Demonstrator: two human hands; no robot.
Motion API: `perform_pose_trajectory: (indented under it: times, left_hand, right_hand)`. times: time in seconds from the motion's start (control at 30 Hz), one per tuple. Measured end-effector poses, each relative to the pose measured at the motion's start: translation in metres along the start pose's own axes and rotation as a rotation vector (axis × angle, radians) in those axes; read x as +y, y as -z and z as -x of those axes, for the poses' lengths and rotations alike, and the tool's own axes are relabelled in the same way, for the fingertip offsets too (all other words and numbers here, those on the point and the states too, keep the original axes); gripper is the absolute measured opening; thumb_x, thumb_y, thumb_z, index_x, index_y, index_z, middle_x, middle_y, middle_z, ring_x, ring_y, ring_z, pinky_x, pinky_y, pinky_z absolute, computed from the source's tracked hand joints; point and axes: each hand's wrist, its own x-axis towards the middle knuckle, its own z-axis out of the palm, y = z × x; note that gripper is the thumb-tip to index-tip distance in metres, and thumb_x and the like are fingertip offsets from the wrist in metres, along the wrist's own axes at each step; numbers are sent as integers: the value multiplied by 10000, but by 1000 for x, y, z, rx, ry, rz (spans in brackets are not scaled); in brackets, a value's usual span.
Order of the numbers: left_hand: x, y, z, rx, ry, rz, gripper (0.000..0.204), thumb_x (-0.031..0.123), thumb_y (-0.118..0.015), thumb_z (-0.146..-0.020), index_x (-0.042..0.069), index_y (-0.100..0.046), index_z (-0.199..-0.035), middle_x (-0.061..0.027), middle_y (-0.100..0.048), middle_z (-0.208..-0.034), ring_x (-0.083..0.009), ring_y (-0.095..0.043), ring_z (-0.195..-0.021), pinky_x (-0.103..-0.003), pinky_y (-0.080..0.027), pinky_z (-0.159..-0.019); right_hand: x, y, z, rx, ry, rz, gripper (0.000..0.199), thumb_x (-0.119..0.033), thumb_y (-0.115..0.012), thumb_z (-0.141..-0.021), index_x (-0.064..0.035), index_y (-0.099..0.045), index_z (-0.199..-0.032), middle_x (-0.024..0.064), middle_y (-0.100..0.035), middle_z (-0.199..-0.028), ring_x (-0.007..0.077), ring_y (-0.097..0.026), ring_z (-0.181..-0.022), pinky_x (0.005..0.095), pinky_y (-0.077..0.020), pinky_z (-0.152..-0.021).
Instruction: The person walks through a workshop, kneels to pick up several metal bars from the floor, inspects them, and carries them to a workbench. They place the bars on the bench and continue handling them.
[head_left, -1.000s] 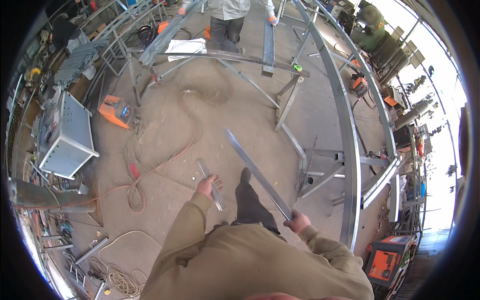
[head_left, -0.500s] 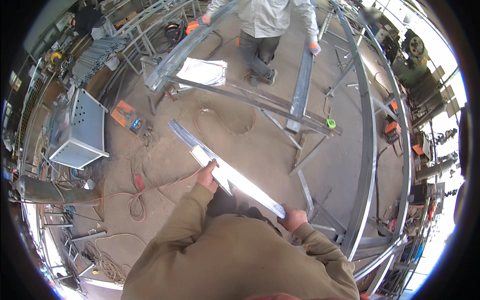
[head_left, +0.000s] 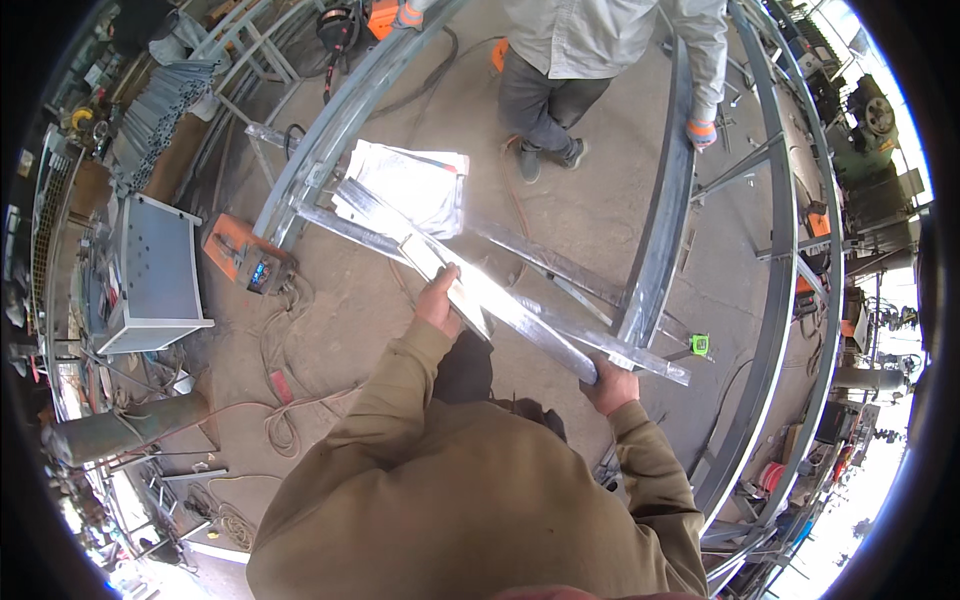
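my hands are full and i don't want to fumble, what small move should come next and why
Probably lower the long bar onto the crossbar: your right hand grips its near end and your left hand holds the short bar, so neither looks free for the green tape measure.

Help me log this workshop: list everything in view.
Long bar: one, silver, centre
Short bar: one, silver, beside long bar
Papers: several, white, upper centre
Tape measure: one, green, centre right
Beams: several, grey, centre, right
Pipes: many, grey, upper left
Cabinet: one, grey, left
Machine: one, orange, beside cabinet
Co-worker: one, grey-shirted, top centre
Clutter: uncountable, mixed, edges
Left hand: one, bare, on short bar
Right hand: one, bare, on long bar
Sleeves: two, olive, lower centre
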Motion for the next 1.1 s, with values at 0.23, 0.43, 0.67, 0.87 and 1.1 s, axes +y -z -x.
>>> perform_pose_trajectory:
  times: [0.23,0.43,0.67,0.87,1.1]
  left_hand:
    - [42,-28,-89,68,44,4,314,256,-620,-1025,65,-628,-1275,-45,-676,-1191,-225,-645,-1090,-400,-508,-1002]
    - [47,-35,-106,121,128,-29,360,298,-643,-1019,64,-632,-1293,-46,-676,-1207,-216,-642,-1102,-395,-513,-992]
    - [50,-40,-104,161,103,15,335,249,-664,-997,57,-651,-1272,-54,-705,-1190,-215,-663,-1082,-381,-521,-991]
    - [101,-28,-110,200,18,-92,302,202,-649,-996,33,-658,-1246,-67,-710,-1151,-228,-675,-1049,-381,-529,-975]
    - [204,-3,-164,204,-49,-238,272,192,-663,-979,17,-668,-1187,-79,-716,-1092,-224,-694,-973,-395,-561,-907]
  right_hand:
    - [-2,28,-105,-74,-55,0,487,-304,-792,-774,-214,-622,-1221,108,-727,-929,362,-718,-838,491,-567,-719]
    - [6,26,-132,-80,-28,-8,472,-314,-790,-788,-219,-611,-1215,108,-720,-935,359,-717,-855,500,-564,-732]
    - [0,18,-131,-143,-101,-56,369,-336,-767,-820,-194,-658,-1142,107,-735,-979,360,-716,-881,494,-577,-767]
    - [-41,-14,-145,-240,-42,-191,556,-500,-747,-837,-153,-596,-1244,191,-737,-999,384,-722,-913,511,-574,-776]
    - [-148,-55,-192,-141,30,-384,607,-483,-746,-855,-95,-561,-1284,233,-729,-1039,416,-713,-943,533,-563,-802]
